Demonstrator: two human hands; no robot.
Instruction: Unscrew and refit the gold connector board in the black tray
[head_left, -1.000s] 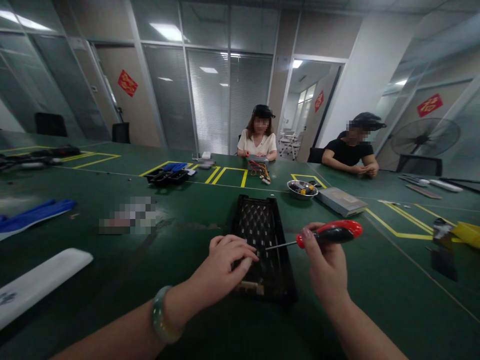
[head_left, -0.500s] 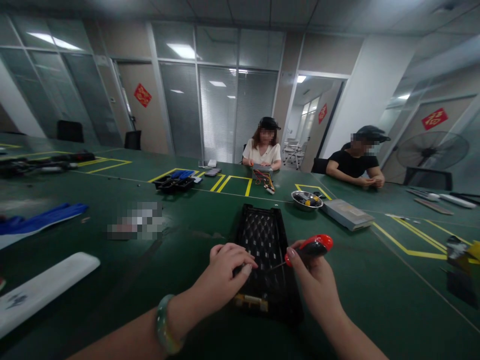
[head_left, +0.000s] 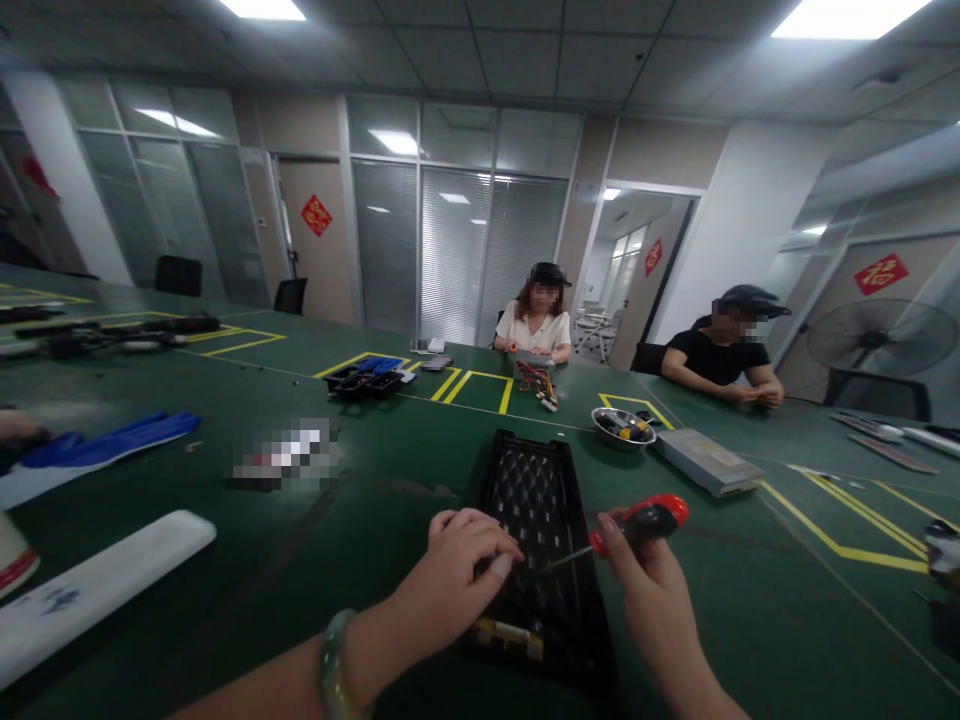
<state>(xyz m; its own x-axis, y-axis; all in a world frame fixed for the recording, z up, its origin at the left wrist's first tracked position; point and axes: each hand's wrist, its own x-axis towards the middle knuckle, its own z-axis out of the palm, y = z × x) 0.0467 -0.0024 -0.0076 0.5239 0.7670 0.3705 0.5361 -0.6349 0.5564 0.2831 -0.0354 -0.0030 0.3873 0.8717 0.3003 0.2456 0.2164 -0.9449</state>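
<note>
In front of me on the table lies a long black plastic housing [head_left: 531, 490] with a lattice pattern and raised side walls. A brown-and-yellow piece [head_left: 510, 638] sits at its near end. My right hand [head_left: 651, 590] grips a screwdriver [head_left: 654, 517] by its red-and-black handle, the thin shaft slanting down left over the housing. Across the housing's left wall reaches my left hand [head_left: 466, 560], thumb and fingers drawn together near the screwdriver's tip. Whatever those fingers pinch, if anything, is hidden.
A metal bowl [head_left: 624, 428] of small parts and a flat grey box [head_left: 709, 462] stand beyond the housing. To the left lie a long white cover [head_left: 112, 590] and a blue glove [head_left: 112, 440]. Two people sit across the green table [head_left: 337, 560].
The view has tilted up and shifted slightly, so the scene sits lower. The screwdriver's tip has drawn a little away from my left fingers. Both hands keep nearly the same pose.
</note>
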